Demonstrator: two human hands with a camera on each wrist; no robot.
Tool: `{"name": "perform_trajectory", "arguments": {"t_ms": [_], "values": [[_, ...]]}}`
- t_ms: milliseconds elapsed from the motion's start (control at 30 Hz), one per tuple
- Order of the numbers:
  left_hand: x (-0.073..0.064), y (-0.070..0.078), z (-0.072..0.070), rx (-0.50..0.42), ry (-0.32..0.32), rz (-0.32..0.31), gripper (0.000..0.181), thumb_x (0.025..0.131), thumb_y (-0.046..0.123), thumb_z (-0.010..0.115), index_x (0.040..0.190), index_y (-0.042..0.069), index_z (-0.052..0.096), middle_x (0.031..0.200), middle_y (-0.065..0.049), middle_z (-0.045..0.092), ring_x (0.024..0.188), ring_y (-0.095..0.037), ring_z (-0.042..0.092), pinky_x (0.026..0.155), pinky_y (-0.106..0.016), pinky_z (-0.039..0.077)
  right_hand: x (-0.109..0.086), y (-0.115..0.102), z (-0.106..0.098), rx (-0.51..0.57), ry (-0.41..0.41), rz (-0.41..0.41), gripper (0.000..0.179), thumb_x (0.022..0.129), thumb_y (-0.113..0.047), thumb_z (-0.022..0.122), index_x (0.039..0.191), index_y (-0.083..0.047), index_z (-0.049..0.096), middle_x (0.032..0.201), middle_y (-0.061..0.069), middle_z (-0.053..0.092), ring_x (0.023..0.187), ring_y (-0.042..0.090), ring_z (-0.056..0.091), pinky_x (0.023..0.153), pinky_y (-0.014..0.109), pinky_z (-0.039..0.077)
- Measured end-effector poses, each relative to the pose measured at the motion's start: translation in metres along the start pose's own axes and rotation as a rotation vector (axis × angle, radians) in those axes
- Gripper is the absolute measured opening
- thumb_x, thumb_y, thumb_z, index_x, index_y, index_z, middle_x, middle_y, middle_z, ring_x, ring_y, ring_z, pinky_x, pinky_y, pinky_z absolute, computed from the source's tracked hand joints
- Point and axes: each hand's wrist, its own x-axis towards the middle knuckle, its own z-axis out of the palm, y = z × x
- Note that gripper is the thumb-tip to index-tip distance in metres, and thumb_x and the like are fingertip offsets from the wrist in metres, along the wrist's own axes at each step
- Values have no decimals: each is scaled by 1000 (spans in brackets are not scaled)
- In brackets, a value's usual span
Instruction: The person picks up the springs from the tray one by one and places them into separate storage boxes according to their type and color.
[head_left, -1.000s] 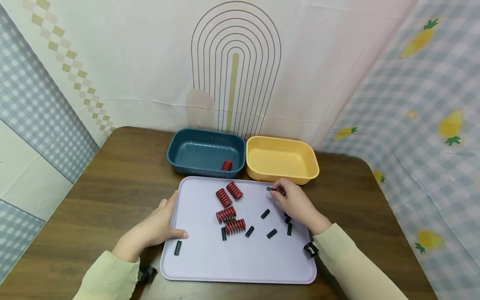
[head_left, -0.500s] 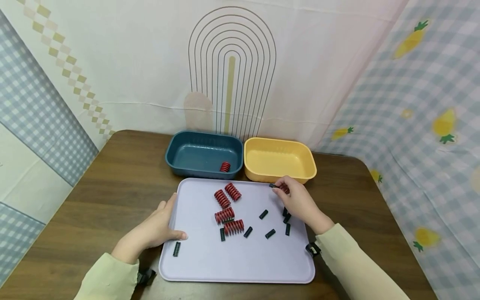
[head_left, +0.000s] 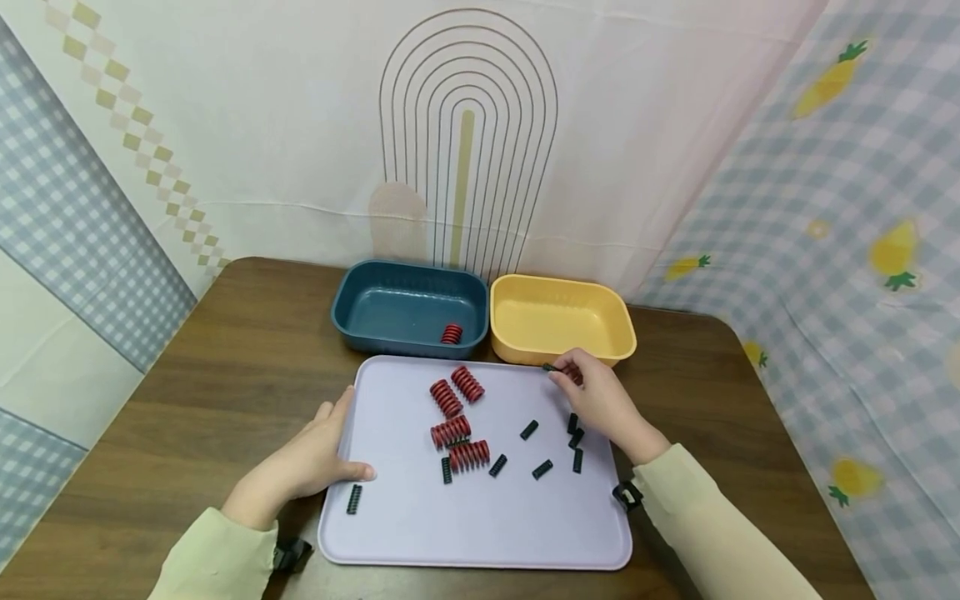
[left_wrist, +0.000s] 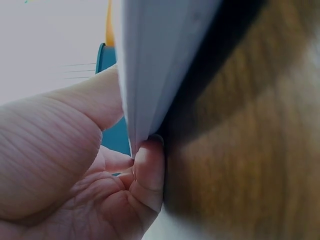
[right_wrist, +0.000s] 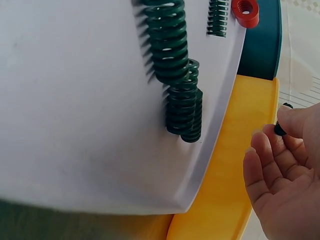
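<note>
In the head view my right hand (head_left: 596, 396) pinches a small dark green spring (head_left: 551, 367) between thumb and fingertips, at the far right edge of the lilac tray (head_left: 420, 525) by the yellow bin. The right wrist view shows that spring (right_wrist: 280, 129) mostly covered by my fingers. My left hand (head_left: 315, 454) grips the tray's left rim, thumb over the top; in the left wrist view a fingertip (left_wrist: 150, 162) lies under the rim. Several large red springs (head_left: 468, 455) lie mid-tray. Small green springs (head_left: 542, 469) are scattered around them, mostly to the right.
Behind the tray stand a teal bin (head_left: 405, 337) with one red spring (head_left: 452, 334) inside and a yellow bin (head_left: 558, 321) with nothing in it. All rest on a brown wooden table (head_left: 247, 350). Patterned cloth (head_left: 300, 108) hangs behind and at both sides.
My right hand has moved slightly away from me with the green spring, toward the yellow bin. The left hand stays on the tray rim.
</note>
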Motion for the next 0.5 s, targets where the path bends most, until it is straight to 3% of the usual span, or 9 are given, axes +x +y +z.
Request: {"name": "perform_trajectory", "arguments": {"t_ms": [233,500], "values": [[1,0,0,-8,3,2,128,67,48,85,153,-3,5,131,-31,37,115,-37,48,97,-53,38,4,3,2,2,-15,12,11,96,-19,63,100,-9,59,87,1,58,78,16,54,69,34,47],[0,2,0,-12,9,0,126,69,46,85,153,-3,5,138,-35,31,122,-45,42,99,-56,36,6,6,6,-2,-19,22,11,95,-19,64,99,-10,60,86,1,58,78,17,53,69,34,47]]}}
